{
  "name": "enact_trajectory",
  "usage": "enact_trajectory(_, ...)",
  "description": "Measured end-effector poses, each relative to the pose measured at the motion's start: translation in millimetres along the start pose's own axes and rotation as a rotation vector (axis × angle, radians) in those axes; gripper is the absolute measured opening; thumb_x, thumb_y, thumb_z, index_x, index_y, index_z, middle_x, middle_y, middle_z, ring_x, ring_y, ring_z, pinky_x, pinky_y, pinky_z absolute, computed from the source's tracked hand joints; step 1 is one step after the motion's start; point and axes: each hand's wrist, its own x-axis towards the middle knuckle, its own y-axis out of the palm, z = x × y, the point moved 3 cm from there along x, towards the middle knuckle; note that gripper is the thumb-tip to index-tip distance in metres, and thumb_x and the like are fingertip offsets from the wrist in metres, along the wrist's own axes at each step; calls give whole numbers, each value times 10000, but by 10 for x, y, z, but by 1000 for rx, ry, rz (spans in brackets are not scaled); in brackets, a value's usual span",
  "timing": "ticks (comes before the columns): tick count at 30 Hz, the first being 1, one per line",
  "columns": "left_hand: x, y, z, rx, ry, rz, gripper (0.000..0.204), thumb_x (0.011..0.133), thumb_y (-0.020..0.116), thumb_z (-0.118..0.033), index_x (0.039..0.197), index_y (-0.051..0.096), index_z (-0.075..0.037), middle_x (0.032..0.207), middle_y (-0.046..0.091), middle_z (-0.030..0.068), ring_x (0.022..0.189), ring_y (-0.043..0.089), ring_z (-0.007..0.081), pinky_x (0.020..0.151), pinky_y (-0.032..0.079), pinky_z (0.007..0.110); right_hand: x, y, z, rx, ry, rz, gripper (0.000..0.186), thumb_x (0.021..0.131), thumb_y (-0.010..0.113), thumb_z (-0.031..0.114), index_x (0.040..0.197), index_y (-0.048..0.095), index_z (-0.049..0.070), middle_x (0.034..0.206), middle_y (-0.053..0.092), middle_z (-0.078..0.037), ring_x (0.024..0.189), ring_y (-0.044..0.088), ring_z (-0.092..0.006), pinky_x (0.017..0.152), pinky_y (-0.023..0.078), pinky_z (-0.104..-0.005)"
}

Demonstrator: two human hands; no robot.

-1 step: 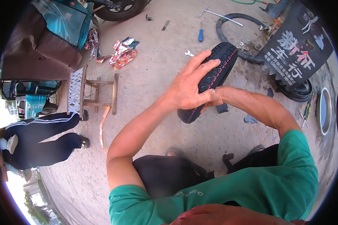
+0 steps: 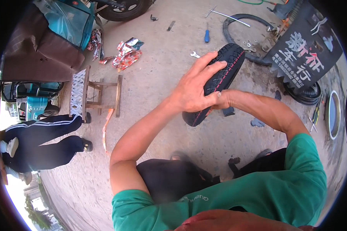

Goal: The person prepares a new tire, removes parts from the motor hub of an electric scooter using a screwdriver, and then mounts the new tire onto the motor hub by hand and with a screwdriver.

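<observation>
A black tyre [image 2: 232, 63] with a knobbly tread and a red line round it stands tilted in front of me, raised above the floor. My left hand [image 2: 192, 89] is closed over its near left side, fingers reaching across the tread and thumb pointing right. Against the tyre's lower right side is my right hand [image 2: 222, 99]; its fingers are mostly hidden behind the left thumb and the tyre, and it appears to grip there. Just beyond the tyre lies an open-ended spanner [image 2: 195, 54].
Ahead lie a blue screwdriver [image 2: 206, 35], a T-handle wrench [image 2: 230, 17], an inner tube [image 2: 226, 31] and several nuts. Right are a dark lettered panel [image 2: 297, 57] and a round basin [image 2: 332, 115]. Left are a wooden stool [image 2: 118, 96], crumpled wrapping [image 2: 126, 57] and a person in dark trousers [image 2: 46, 142].
</observation>
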Motion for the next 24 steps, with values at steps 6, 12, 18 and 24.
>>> enact_trajectory(6, 71, 55, -67, -31, 24, 54, 795, 779, 739, -273, 1518, 516, -82, 1622, 368, 242, 1493, 383, 449, 1216, 364, 517, -9, -196, -171, 160, -80, -63, 358, 1037, 632, 439, 1301, 667, 200, 1232, 732, -5, 1067, 685, -187, 864, 571, -402)
enact_trajectory(12, 184, 27, -60, -21, -4, 65, 792, 788, 743, -260, 1526, 506, -98, 1623, 364, 243, 1503, 373, 436, 1224, 359, 504, 72, -156, -417, 464, -171, 11, 377, 1034, 639, 426, 1332, 650, 195, 1244, 722, -19, 1063, 696, -193, 839, 591, -408)
enact_trajectory(18, 53, -74, 13, -13, -81, 68, 785, 817, 715, -305, 1536, 479, -95, 1645, 333, 229, 1524, 344, 432, 1229, 352, 504, 89, -120, -248, 359, -173, 1, 460, 1021, 656, 440, 1384, 627, 160, 1280, 702, -24, 1116, 688, -192, 849, 599, -389)
enact_trajectory(24, -123, -215, 70, -31, -71, 63, 795, 824, 708, -305, 1551, 455, -101, 1650, 327, 234, 1538, 319, 435, 1232, 341, 513, 181, 120, -21, 0, -180, -147, 433, 979, 701, 442, 1301, 675, 154, 1192, 709, 4, 1041, 680, -145, 813, 592, -342)
